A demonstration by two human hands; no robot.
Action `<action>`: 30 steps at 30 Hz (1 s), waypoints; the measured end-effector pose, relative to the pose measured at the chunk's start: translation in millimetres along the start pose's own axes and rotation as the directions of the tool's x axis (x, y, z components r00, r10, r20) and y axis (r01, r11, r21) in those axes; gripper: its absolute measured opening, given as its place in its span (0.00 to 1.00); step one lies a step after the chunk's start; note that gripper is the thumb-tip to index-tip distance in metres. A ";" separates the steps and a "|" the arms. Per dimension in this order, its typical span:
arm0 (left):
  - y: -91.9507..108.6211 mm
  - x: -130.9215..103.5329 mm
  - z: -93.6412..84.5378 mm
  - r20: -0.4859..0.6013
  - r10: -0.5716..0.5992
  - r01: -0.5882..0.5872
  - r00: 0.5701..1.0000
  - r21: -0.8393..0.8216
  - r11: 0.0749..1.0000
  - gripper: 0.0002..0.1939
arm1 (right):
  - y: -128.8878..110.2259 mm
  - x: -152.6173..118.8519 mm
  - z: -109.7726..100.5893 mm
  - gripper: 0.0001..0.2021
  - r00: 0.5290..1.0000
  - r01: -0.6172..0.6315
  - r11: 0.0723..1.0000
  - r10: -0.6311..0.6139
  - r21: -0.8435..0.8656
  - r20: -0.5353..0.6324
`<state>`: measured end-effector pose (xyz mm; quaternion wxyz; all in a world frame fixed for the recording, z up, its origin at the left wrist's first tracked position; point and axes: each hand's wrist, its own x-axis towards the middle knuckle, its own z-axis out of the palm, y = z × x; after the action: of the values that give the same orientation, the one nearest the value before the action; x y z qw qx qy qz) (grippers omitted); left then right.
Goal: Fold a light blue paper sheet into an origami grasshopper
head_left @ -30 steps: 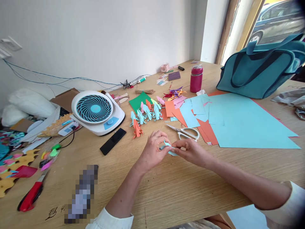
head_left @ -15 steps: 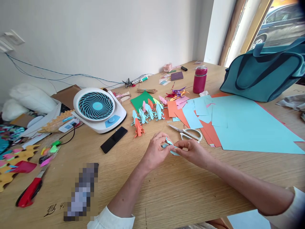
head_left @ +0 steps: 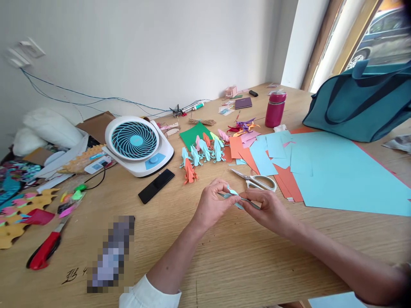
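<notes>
Over the wooden table, my left hand and my right hand meet at the fingertips around a small folded piece of light blue paper. Both hands pinch it between thumb and forefinger, and the fingers cover much of its shape. White-handled scissors lie just behind my right hand with the blades pointing left. Beyond my left hand several folded paper figures stand in a group, among them an orange figure in front and a light blue figure.
Large light blue sheets and orange strips spread to the right. A fan and a black phone are on the left, with a red-handled knife. A magenta flask and a teal bag stand behind.
The view has turned slightly left, so things appear shifted right. Both hands still hold the folded paper; my right fingers have changed position on it a little.
</notes>
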<state>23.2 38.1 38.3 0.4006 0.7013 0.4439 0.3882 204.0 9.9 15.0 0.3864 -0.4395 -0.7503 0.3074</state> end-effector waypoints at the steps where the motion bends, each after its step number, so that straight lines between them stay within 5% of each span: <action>1: 0.1 -0.3 0.0 0.010 0.002 -0.002 1.000 -0.018 1.000 0.11 | -0.4 -0.8 -0.3 0.18 1.000 0.016 1.000 -0.016 0.001 0.005; 7: -3.8 -0.7 1.8 0.070 0.053 -0.050 0.996 -0.039 0.998 0.12 | 3.1 -3.2 1.6 0.18 0.999 0.039 0.998 -0.040 0.055 0.020; 22: -8.6 4.1 -2.7 0.081 0.040 -0.043 0.996 0.035 0.998 0.06 | 9.9 0.8 10.8 0.16 0.985 -0.163 0.978 0.168 0.134 -0.031; 30: -13.5 7.0 -3.4 0.009 0.005 -0.005 1.000 -0.050 0.999 0.11 | 8.4 2.9 7.9 0.17 0.981 -0.159 0.979 0.171 0.129 -0.093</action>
<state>18.1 49.2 28.7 0.4191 0.6940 0.4304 0.3968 199.9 15.1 5.1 0.4238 -0.4916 -0.6701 0.3601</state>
